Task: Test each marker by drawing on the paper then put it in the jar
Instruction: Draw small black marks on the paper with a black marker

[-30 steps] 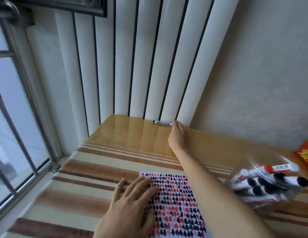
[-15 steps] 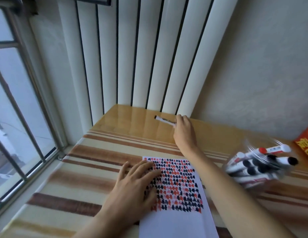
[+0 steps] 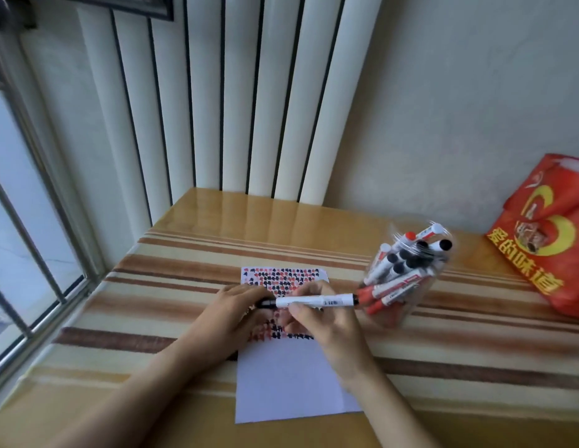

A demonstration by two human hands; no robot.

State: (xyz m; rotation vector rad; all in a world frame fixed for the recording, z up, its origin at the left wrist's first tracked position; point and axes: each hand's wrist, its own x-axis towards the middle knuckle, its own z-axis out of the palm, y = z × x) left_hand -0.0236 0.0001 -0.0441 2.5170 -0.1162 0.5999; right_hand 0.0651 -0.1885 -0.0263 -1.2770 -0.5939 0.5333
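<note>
A white marker (image 3: 314, 301) with a black cap lies level above the paper (image 3: 288, 383). My right hand (image 3: 323, 321) grips its barrel from below. My left hand (image 3: 233, 313) holds the black cap end at the marker's left. The top half of the white paper is covered with small black and red marks. A clear jar (image 3: 407, 279) stands right of the paper, tilted in view, with several black-capped and red-capped markers in it. The marker's right end nearly touches the jar.
A red printed bag (image 3: 546, 240) leans on the wall at the right. White vertical blind slats (image 3: 242, 101) hang behind the table. A barred window (image 3: 19, 221) runs along the left. The striped cloth (image 3: 475, 344) covers the wooden table (image 3: 249, 208).
My right hand took the marker from the table's far edge by the blinds and brought it back over the paper. My left hand left the paper and took the cap end.
</note>
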